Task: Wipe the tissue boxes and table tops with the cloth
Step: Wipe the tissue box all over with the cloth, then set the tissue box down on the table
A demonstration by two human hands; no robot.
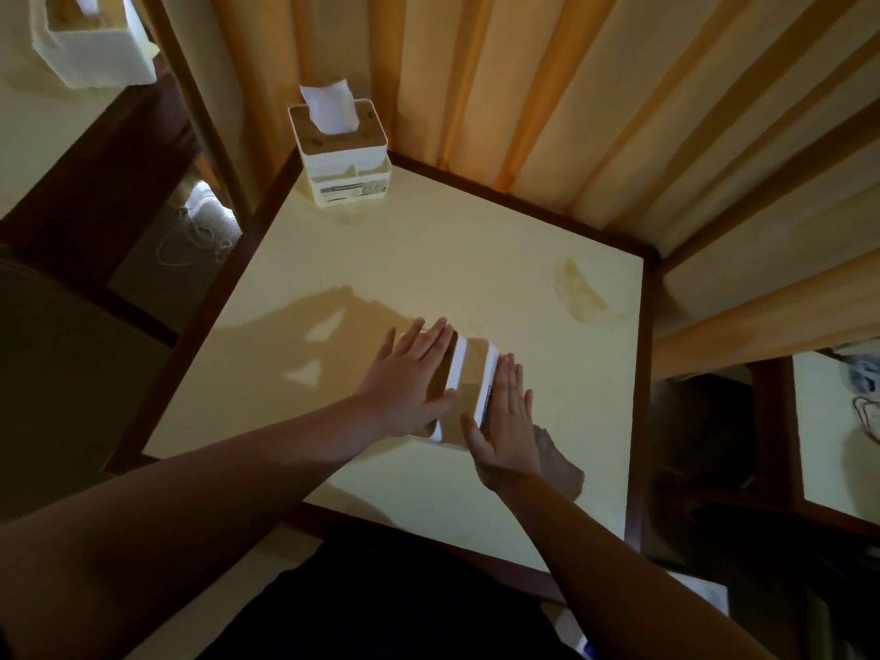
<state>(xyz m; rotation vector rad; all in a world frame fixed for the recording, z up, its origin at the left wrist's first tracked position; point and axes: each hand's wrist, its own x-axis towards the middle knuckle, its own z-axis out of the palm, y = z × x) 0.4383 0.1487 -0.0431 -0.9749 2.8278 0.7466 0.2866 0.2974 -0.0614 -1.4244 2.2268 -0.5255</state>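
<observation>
A white tissue box with a wooden lid (469, 388) sits on the cream table top (428, 259) near its front. My left hand (409, 378) lies flat against the box's left side with straight fingers. My right hand (507, 421) presses flat against the box's right side. A brownish cloth (559, 462) lies crumpled on the table just right of my right hand, partly hidden by it. A second white tissue box (340, 152), with a tissue sticking up, stands at the table's far left corner.
A dark wooden frame (640, 373) edges the table. Striped orange curtains (571, 88) hang behind it. Another tissue box (90, 40) stands on a neighbouring table at the top left. A further table with items (852, 421) is at the right.
</observation>
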